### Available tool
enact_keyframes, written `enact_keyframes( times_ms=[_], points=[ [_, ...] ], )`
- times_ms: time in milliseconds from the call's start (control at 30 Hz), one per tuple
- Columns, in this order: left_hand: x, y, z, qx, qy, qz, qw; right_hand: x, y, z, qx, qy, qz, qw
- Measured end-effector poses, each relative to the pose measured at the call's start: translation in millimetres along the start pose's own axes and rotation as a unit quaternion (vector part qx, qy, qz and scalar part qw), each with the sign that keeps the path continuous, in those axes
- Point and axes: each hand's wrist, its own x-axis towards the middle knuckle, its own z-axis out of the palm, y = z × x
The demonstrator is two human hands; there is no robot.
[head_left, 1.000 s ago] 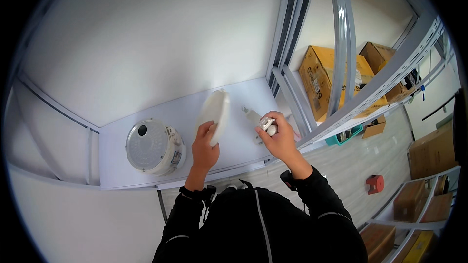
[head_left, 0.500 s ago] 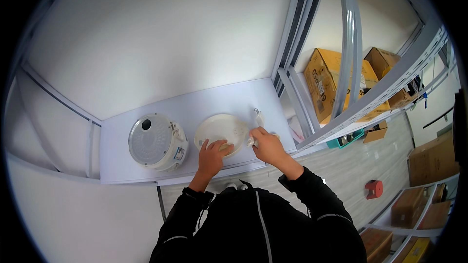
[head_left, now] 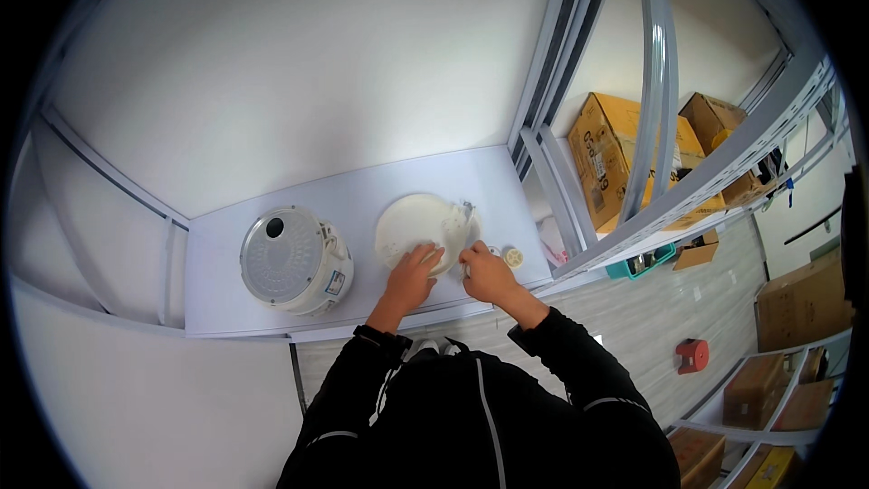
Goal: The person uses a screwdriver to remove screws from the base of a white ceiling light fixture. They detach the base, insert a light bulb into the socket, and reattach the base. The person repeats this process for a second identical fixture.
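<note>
A shallow round white cover [head_left: 405,223] lies on the pale bench top, in front of me. My left hand [head_left: 412,279] is at its near rim, fingers bent over the edge and closed on it. At the cover's right side, a narrower curved white piece [head_left: 472,228] with a small metal part at its far end overlaps the rim. My right hand [head_left: 490,275] is closed on the near end of that piece; its fingertips are partly hidden. Just right of this hand lies a small round cream-coloured cap [head_left: 513,258].
A white rice-cooker-like appliance [head_left: 288,258] with a grey perforated-looking top and a dark round hole stands at the left. Metal frame posts [head_left: 543,63] rise at the right. Beyond are a yellow carton [head_left: 606,163], a teal bin [head_left: 641,261] and a red stool [head_left: 692,356].
The round cover and my left hand have shifted right. The curved piece has come left onto the cover's rim with my right hand. The small cap now shows more fully.
</note>
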Motion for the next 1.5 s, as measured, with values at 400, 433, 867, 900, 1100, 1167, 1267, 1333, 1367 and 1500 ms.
enact_keyframes(
  times_ms=[400,433,867,900,1100,1167,1267,1333,1367,1500],
  points=[
    [37,5,21,-0.159,0.048,-0.122,0.979,22,-5,6,-0.001,0.006,0.044,0.999],
    [40,2,21,-0.205,0.086,-0.102,0.97,22,-7,6,0.0,0.008,0.043,0.999],
    [-1,-42,-17,-0.053,0.037,-0.099,0.993,24,4,15,-0.003,-0.023,0.066,0.998],
    [-1,-43,-14,-0.057,0.041,-0.094,0.993,24,4,14,-0.001,-0.027,0.065,0.998],
    [9,-35,10,-0.08,0.05,-0.053,0.994,24,7,11,0.027,-0.003,0.068,0.997],
    [17,-26,15,-0.092,0.044,-0.021,0.995,24,11,9,0.049,0.027,0.08,0.995],
    [27,-9,18,-0.071,0.041,-0.012,0.997,27,27,11,0.088,0.085,0.102,0.987],
    [31,-3,15,-0.06,0.034,-0.014,0.998,30,33,8,0.113,0.111,0.106,0.982],
    [32,-1,14,-0.054,0.03,-0.017,0.998,31,33,5,0.126,0.099,0.121,0.98],
    [27,2,10,-0.049,0.074,-0.037,0.995,24,14,-25,0.196,0.085,0.121,0.969]
  ],
)
